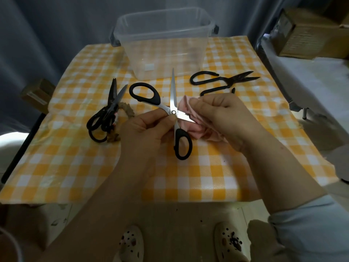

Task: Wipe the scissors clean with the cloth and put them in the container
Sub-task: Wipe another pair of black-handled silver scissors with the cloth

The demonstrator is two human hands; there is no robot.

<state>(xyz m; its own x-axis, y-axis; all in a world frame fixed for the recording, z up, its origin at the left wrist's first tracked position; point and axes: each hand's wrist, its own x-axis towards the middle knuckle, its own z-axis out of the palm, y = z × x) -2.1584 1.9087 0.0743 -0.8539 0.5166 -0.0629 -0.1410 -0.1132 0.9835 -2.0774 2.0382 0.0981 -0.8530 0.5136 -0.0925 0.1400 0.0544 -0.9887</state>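
Left hand pinches the black-handled scissors at the pivot, thumb and fingertip pressed on the screw. Right hand grips the pink cloth, bunched round one blade. Scissors held above the middle of the table, spread wide. Free blade runs along the long axis, tip toward the clear plastic container at the far edge; the other blade points right into the cloth. Judged light, stiff, with slick steel and sharp edges. Best taken at the pivot or the handle loops, never the blades.
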